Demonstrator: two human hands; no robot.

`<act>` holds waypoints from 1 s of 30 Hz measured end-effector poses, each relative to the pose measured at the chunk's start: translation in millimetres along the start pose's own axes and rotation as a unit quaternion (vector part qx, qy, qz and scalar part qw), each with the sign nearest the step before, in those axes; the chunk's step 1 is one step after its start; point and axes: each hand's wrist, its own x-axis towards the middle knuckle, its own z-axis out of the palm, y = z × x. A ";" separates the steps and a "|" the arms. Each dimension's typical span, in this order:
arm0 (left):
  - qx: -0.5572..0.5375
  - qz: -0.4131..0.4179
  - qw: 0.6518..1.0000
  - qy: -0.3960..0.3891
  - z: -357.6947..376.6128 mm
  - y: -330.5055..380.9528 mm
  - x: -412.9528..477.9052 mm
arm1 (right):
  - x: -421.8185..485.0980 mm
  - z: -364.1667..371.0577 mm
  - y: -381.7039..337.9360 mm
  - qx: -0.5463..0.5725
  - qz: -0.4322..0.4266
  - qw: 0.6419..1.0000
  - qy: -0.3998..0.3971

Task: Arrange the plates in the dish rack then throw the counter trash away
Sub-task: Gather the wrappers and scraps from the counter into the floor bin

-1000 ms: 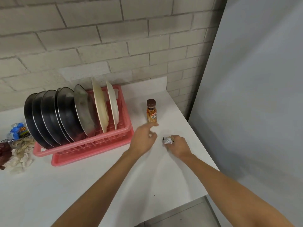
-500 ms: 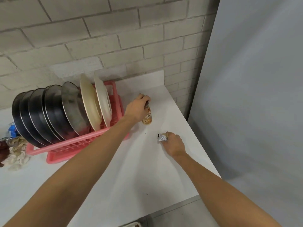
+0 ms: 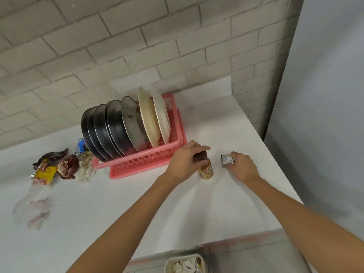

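A pink dish rack (image 3: 145,161) stands on the white counter (image 3: 177,209) with several dark plates (image 3: 110,129) and two pale plates (image 3: 155,117) upright in it. My left hand (image 3: 185,162) grips the brown cap of a small amber bottle (image 3: 205,170) just right of the rack. My right hand (image 3: 243,167) holds a crumpled white wrapper (image 3: 227,160) on the counter, a little right of the bottle. Crumpled wrappers (image 3: 59,167) and a clear plastic bag (image 3: 34,209) lie left of the rack.
A bin (image 3: 186,264) holding scraps sits on the floor below the counter's front edge. A brick wall backs the counter, and a grey panel (image 3: 325,115) closes off its right side.
My left hand reached the bottle and took it by the cap, and it now sits nearer the counter's front. The right hand kept the wrapper. The view swung left, showing the trash.
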 end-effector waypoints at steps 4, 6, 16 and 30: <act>-0.181 -0.081 0.977 0.075 1.3 6.9 -44.7 | -24.5 -8.2 5.2 0.103 -0.038 0.994 -0.029; -0.266 -0.134 0.948 0.109 -1.4 8.2 -67.2 | -49.4 -8.6 2.2 0.157 -0.039 0.986 -0.035; -0.403 -0.236 0.863 0.194 -13.7 -36.8 -227.0 | -176.4 37.6 -73.4 0.200 -0.052 0.965 -0.161; -0.451 -0.341 0.804 0.186 -19.5 -138.7 -449.1 | -323.6 197.8 -104.1 0.160 0.068 0.964 -0.202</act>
